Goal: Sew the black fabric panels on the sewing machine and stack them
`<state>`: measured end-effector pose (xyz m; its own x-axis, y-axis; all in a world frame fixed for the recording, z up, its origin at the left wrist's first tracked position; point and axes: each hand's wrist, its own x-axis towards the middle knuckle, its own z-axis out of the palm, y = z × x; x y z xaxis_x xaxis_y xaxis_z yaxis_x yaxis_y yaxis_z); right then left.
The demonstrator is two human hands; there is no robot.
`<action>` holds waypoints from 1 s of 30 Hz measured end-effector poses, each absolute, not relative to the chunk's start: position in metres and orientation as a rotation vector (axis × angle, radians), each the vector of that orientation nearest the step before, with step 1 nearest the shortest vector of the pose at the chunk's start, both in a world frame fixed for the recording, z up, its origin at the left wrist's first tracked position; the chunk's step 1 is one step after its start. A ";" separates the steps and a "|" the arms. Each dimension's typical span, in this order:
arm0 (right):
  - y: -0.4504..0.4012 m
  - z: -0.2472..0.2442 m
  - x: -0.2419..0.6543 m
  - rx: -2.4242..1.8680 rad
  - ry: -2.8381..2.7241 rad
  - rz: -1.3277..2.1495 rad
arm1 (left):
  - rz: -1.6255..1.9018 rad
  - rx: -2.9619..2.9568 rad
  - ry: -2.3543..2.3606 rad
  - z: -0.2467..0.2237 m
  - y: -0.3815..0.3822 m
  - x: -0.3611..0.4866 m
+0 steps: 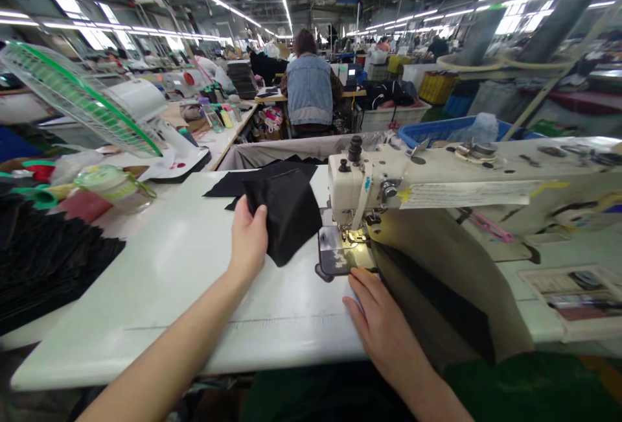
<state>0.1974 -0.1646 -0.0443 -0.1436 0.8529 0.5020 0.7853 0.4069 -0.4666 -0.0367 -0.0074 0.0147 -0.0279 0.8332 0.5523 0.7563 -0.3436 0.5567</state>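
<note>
**One flat black cloth panel [294, 214] in the left hand [250, 237], beside one cream sewing machine [437, 166]**

From my remote station I count two hands. The left pinches the panel's left edge between thumb and fingers, left of the metal needle plate [335, 257]. The right hand [376, 312] lies flat, fingers extended at the plate's front edge, nothing seen in its grasp. More black cloth pieces [230, 183] lie behind the panel, which partly covers them; I cannot count them. One olive-grey sheet [471, 253] with one black strip [447, 302] lies right of the needle; the machine hides its far part. Left: one green-and-white fan [92, 94].
</note>
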 end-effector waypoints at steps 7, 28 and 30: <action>-0.166 -0.017 0.189 -1.339 -1.941 0.088 | 0.476 2.880 1.257 0.008 -0.050 -0.047; -0.154 -0.041 0.198 -1.387 -2.022 0.044 | 0.232 2.758 1.031 -0.002 -0.074 0.019; -0.151 -0.042 0.198 -1.392 -2.014 0.055 | 0.249 2.750 1.029 -0.001 -0.072 0.020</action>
<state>0.1983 -0.1512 -0.0418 -0.1977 0.8417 0.5025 0.8131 0.4271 -0.3956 0.0196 -0.0721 -0.0008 0.7443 0.6620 0.0885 0.6293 -0.7394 0.2392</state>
